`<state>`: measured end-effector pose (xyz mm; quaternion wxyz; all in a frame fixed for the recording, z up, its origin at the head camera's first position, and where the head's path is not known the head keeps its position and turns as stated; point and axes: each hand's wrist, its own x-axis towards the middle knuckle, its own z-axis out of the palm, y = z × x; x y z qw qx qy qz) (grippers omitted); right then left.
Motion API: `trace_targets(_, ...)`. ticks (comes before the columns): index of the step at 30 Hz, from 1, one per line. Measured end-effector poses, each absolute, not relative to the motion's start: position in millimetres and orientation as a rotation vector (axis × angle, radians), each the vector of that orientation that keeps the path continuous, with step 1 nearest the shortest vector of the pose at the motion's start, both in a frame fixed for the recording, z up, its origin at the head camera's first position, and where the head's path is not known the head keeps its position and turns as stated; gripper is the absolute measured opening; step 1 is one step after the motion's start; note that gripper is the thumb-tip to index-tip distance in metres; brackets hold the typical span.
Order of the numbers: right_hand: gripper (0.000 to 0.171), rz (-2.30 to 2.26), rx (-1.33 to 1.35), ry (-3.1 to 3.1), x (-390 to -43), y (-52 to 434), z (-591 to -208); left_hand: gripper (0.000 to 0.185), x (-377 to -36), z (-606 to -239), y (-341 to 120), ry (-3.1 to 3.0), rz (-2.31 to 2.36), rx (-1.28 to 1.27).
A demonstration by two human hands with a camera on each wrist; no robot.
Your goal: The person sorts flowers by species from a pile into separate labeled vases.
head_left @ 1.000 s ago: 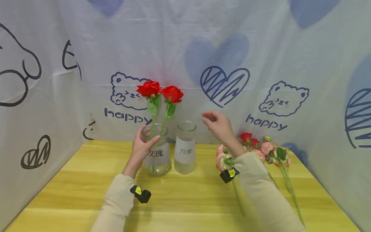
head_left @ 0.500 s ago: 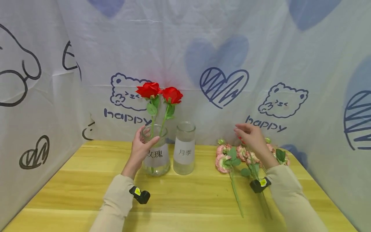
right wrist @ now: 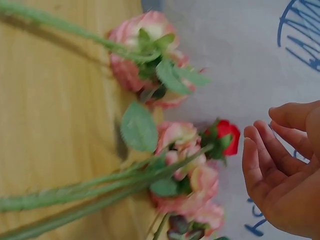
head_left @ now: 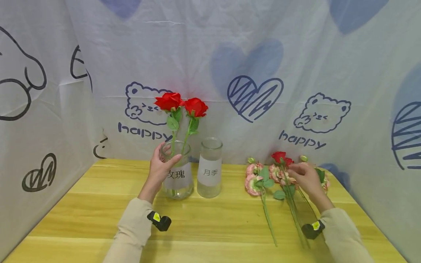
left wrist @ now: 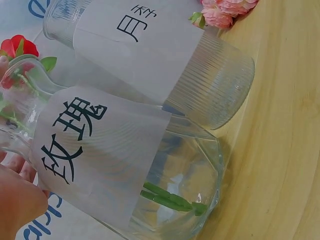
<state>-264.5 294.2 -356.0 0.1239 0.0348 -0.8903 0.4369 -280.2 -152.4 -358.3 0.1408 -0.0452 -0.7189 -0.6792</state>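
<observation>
So far I see two red roses [head_left: 181, 103] standing in the labelled vase [head_left: 177, 178] gripped by my left hand [head_left: 160, 166], while my right hand [head_left: 304, 178], fingers loosely open and holding nothing, hovers over the flowers on the table [head_left: 279, 175], one red rose [head_left: 279, 157] among them.

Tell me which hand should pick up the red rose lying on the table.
Right. The right hand hovers open over the loose flowers, beside the red rose. The left hand is busy gripping the vase neck.

Clear ribbed glass vase [left wrist: 220, 80] on glossy wood table [head_left: 213, 226].
</observation>
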Motion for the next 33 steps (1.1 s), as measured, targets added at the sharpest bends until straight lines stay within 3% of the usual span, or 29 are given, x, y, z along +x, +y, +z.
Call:
trace_targets(9, 0.04, 1.323, 0.046, -2.669, -261, 312, -383, 0.087, -282, -359, -154, -2.07, -1.995, -0.109)
trace_targets(22, 0.03, 1.223, 0.138, -2.699, -263, 324, -410, 0.086, -279, -357, -152, -2.067, -1.972, -0.12)
trace_targets(33, 0.041, 1.308, 0.091, -2.769, -262, 323, -416, 0.082, -255, -332, -146, -2.112, -1.982, -0.11)
